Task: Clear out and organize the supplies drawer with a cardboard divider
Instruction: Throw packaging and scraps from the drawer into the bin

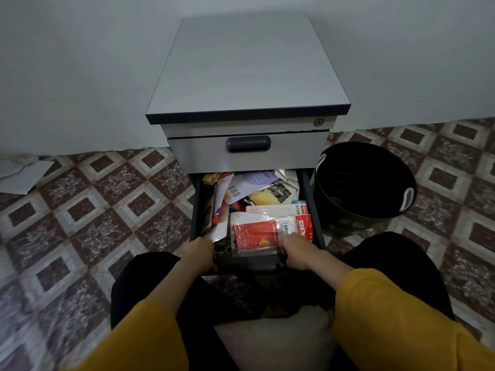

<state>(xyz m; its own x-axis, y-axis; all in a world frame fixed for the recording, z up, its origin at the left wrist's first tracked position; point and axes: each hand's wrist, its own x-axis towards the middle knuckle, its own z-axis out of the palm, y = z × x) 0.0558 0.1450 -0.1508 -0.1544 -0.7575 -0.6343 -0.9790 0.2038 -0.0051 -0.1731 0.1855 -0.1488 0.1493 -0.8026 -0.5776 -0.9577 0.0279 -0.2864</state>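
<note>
Head view: the dark grey metal drawer point(195, 210) stands pulled out of the pale grey pedestal cabinet point(249, 76), crammed with packets, a red plastic stationery packet point(257, 234) on top near the front. The left hand point(201, 253) and the right hand point(296, 253) each curl over its front edge, grasping it. A round black bin point(364, 183) stands just right of the cabinet.

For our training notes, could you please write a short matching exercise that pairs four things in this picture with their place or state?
Things:
1. upper drawer
2. lower drawer
3. black bin
4. red packet

States:
A. lies on top inside the open drawer
B. shut
C. pulled out, gripped by the left hand and right hand
D. stands right of the cabinet

Pairs: 1-B, 2-C, 3-D, 4-A
</note>
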